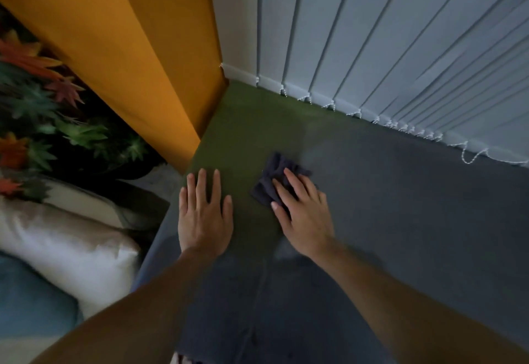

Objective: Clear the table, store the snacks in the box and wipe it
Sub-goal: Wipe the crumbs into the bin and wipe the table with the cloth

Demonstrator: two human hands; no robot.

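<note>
The table (400, 206) has a dull grey top that looks greenish near its far left corner. A small crumpled dark blue cloth (272, 174) lies on it near the middle. My right hand (303, 209) presses down on the cloth with straight, spread fingers. To the left of it, my left hand (204, 212) rests flat on the tabletop near the left edge, fingers straight, holding nothing. No snacks or box are in view.
An orange curtain (137, 49) hangs at the table's far left corner. White vertical blinds (400, 49) with a bead chain run along the far edge. Left of the table are pale cushions (71, 243) and a plant with green and orange leaves (43, 112).
</note>
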